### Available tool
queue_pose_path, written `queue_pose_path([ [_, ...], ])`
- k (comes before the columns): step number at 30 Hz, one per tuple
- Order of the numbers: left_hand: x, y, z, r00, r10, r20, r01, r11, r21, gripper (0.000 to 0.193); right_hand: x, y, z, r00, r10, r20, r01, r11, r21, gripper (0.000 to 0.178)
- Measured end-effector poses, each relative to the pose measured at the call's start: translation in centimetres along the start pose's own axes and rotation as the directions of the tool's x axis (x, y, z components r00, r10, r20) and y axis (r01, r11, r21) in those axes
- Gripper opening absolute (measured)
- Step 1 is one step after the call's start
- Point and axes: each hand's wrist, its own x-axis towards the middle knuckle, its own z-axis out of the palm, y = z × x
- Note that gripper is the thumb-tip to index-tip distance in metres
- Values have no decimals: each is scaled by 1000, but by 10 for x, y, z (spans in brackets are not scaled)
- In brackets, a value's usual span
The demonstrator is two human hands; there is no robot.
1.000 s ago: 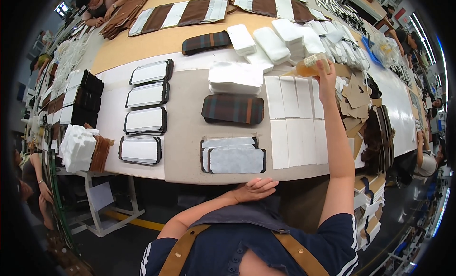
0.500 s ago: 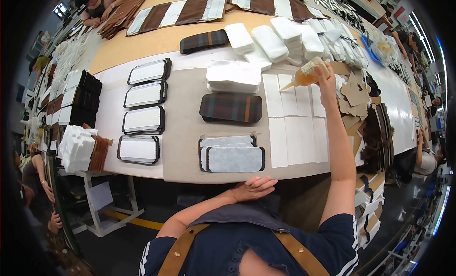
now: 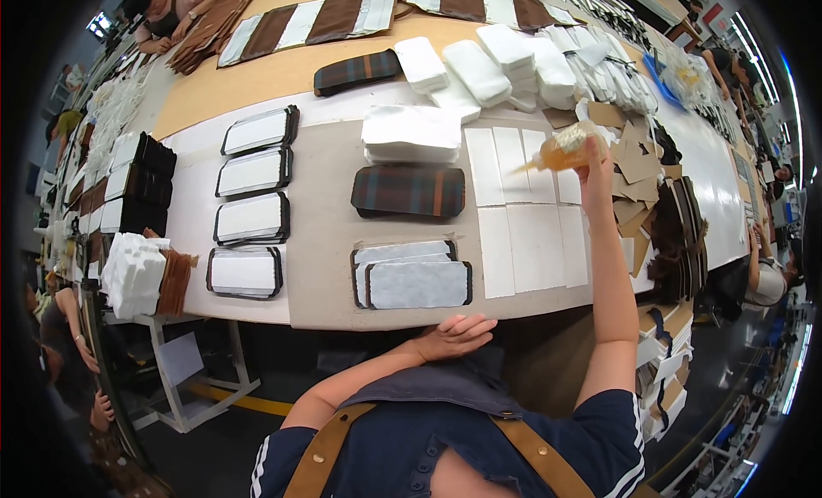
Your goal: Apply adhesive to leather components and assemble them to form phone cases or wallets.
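My right hand [image 3: 594,166] is wrapped round a squeeze bottle [image 3: 562,149] of amber liquid, its thin nozzle pointing left. The bottle lies almost level over rows of white rectangular strips [image 3: 535,250]; whether the nozzle tip touches one cannot be told. At the table's near edge rests my left hand [image 3: 461,335], holding nothing, its fingers loosely bent and a little apart. Just beyond that hand lie grey-white padded panels with dark edges [image 3: 419,284], overlapping. Farther up come a plaid panel stack [image 3: 408,191] and a stack of white pads [image 3: 411,134].
Four-sided white panels with black borders [image 3: 248,220] stand in a column to the left. Brown cardboard scraps [image 3: 638,168] and dark brown pieces [image 3: 681,228] crowd the right. White pads [image 3: 479,74] and another plaid piece [image 3: 357,71] lie at the back. Other people work around.
The bottle in my right hand has tipped closer to level and shifted slightly right and down. My left hand stays at the table edge. The whole view has shifted slightly.
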Motion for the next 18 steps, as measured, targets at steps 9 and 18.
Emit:
queue_pose_path([
  [9,0,-1,-4,999,18,30,-18,1000,14,26,58,11,29,989,-132,-73,122,985,-118,72],
  [18,-3,0,-1,999,29,14,-29,999,35,23,63,11,27,991,-129,-24,120,962,-244,78],
])
